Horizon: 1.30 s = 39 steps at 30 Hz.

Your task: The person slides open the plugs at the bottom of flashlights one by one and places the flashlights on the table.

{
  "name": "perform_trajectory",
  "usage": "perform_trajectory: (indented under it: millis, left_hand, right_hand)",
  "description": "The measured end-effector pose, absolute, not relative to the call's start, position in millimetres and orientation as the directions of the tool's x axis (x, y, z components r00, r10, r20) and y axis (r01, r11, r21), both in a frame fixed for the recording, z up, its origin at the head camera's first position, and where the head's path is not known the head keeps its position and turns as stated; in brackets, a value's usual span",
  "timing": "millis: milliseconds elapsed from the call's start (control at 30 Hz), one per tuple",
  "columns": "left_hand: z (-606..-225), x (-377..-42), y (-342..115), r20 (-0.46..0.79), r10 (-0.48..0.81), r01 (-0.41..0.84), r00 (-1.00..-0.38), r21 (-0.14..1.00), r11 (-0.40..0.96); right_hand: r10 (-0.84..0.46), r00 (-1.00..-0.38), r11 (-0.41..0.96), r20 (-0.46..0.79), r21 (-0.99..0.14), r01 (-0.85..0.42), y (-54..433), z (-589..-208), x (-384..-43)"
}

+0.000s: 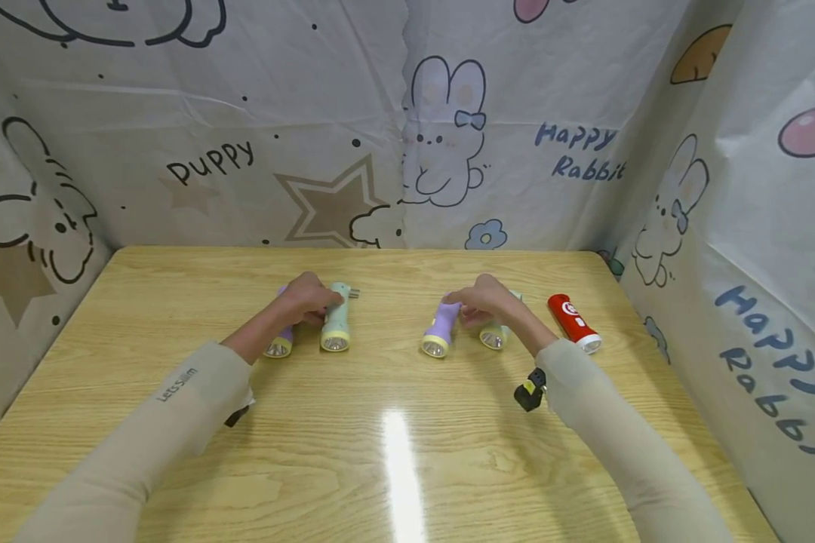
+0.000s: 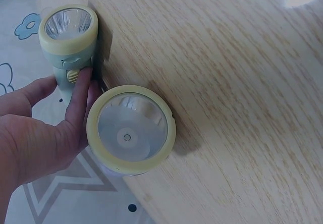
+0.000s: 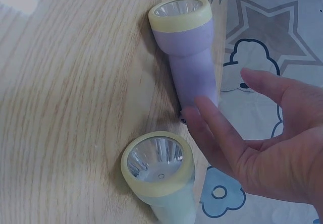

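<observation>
My left hand [image 1: 306, 298] has its thumb and fingers on either side of a pale green flashlight [image 1: 336, 320] with a yellow rim. The green flashlight lies on the table with its metal plug prongs out at the back; a yellow switch shows in the left wrist view. Beneath that hand lies a purple flashlight [image 1: 278, 343], partly hidden. My right hand [image 3: 277, 143] is at the tail of another purple flashlight [image 3: 194, 67], fingertips against or very near it, thumb held apart. A second green flashlight [image 3: 169, 199] lies beside this hand.
A red flashlight [image 1: 573, 320] with a white rim lies at the right of the wooden table [image 1: 312, 452]. Printed cloth walls [image 1: 244, 196] stand at the back and sides. Black wrist-worn gear [image 1: 531, 391] hangs by the right sleeve.
</observation>
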<state>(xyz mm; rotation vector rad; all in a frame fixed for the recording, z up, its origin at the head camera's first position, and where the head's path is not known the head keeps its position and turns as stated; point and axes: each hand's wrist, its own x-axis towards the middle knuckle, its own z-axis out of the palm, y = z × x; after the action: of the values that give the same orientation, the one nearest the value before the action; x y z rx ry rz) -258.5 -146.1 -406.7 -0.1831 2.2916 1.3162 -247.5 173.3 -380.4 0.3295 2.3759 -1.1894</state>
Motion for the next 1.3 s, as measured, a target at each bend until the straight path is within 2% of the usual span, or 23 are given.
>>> perform_trajectory:
  millis: [667,1300]
  left_hand:
    - [-404.1,-256.3,-145.4,-0.475,0.119,-0.349,-0.872,0.774,0.529]
    - [-403.9,-258.4,-146.0,-0.482,0.115,-0.355,-0.868,0.767,0.534]
  right_hand:
    - [-0.092,-0.863,0.686,-0.497,-0.660,0.307,169.5,-388.3,-239.3]
    - [-0.057,-0.878,0.698,-0.476,-0.648,0.306,161.3,-397.9,-240.6]
